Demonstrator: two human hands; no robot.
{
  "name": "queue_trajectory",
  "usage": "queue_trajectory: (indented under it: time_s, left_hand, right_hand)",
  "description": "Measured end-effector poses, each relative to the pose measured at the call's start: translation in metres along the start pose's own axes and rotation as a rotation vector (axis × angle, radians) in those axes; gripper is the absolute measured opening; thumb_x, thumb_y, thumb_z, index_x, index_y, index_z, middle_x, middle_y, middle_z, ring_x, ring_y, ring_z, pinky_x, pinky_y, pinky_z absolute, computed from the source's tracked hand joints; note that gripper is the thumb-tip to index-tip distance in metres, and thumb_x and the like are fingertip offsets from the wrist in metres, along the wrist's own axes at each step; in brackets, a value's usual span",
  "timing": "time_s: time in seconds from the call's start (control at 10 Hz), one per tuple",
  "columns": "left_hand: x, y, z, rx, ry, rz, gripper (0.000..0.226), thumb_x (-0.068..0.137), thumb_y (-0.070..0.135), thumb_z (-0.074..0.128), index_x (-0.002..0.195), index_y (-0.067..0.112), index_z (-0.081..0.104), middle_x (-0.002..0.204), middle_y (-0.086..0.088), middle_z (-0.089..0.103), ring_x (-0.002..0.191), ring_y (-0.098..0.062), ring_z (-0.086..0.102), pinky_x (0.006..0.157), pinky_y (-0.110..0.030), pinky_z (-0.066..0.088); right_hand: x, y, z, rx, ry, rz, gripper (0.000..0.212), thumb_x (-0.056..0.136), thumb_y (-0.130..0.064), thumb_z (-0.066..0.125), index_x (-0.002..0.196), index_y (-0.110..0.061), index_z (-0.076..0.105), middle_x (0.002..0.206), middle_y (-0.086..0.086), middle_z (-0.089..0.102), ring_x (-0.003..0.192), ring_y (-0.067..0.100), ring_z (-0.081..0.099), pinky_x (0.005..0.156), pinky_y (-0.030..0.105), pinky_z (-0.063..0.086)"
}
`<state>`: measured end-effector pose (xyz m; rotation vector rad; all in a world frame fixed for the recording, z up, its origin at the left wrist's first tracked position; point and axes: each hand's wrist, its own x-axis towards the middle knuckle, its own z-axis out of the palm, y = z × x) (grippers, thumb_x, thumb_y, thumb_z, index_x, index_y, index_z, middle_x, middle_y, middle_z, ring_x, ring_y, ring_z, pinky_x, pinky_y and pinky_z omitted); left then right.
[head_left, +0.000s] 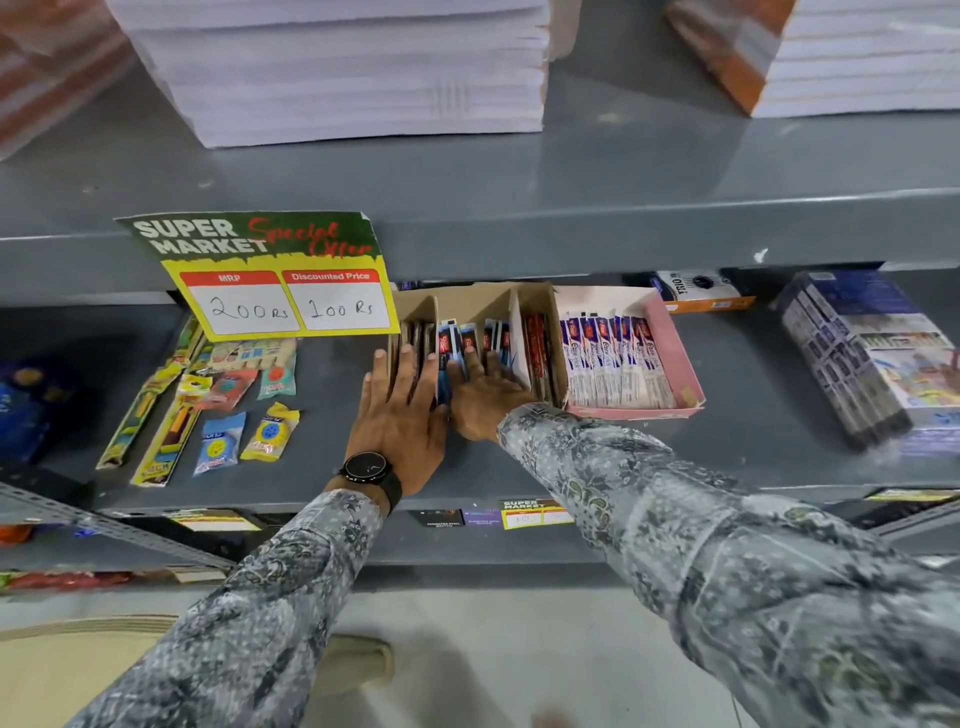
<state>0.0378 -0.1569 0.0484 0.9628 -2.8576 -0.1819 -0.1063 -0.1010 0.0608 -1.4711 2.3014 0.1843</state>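
Observation:
A brown cardboard box (470, 297) sits on the grey middle shelf (737, 431), filled with upright small packets (451, 340) in blue, red and dark covers. My left hand (402, 421), with a black watch at the wrist, lies flat with straight fingers over the dark packets at the box's left end. My right hand (480, 395) rests beside it, fingers straight and spread over the blue and red packets in the middle of the box. Both hands touch the packets; neither curls round one.
A pink tray (675, 358) of white and blue packets adjoins the box on the right. A yellow price sign (280, 280) hangs from the upper shelf. Loose toy packets (218, 405) lie at left, boxed packs (857, 364) at right. Paper stacks (353, 67) sit above.

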Motion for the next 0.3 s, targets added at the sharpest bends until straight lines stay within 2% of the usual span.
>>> queue_trajectory:
  time_s: [0.1, 0.2, 0.3]
  left_hand:
    - [-0.008, 0.001, -0.008, -0.028, 0.015, -0.036, 0.066, 0.098, 0.037, 0.033, 0.158, 0.021, 0.010, 0.168, -0.011, 0.008, 0.154, -0.035, -0.001, 0.124, -0.054, 0.008]
    - [-0.047, 0.002, -0.015, -0.026, 0.006, -0.133, 0.064, 0.099, 0.038, 0.028, 0.158, 0.022, 0.006, 0.168, -0.009, 0.004, 0.155, -0.030, -0.001, 0.125, -0.050, 0.005]
    - [-0.089, 0.009, -0.020, -0.027, -0.077, -0.160, 0.064, 0.100, 0.044, 0.023, 0.158, 0.024, 0.003, 0.168, -0.007, 0.000, 0.155, -0.029, -0.003, 0.125, -0.050, 0.004]
  right_hand:
    - [-0.007, -0.003, -0.002, 0.012, 0.062, -0.025, 0.078, 0.103, -0.026, 0.046, 0.165, -0.006, 0.002, 0.173, 0.020, -0.005, 0.158, 0.047, -0.003, 0.127, 0.061, 0.008]
    - [-0.041, 0.000, 0.011, 0.027, 0.189, -0.149, 0.075, 0.099, -0.007, 0.043, 0.164, -0.002, 0.006, 0.173, 0.021, -0.004, 0.159, 0.041, 0.000, 0.126, 0.052, 0.014]
    - [-0.086, 0.012, 0.034, 0.046, 0.267, -0.225, 0.078, 0.093, -0.001, 0.048, 0.163, -0.002, 0.013, 0.173, 0.019, 0.005, 0.159, 0.039, 0.007, 0.122, 0.050, 0.030]
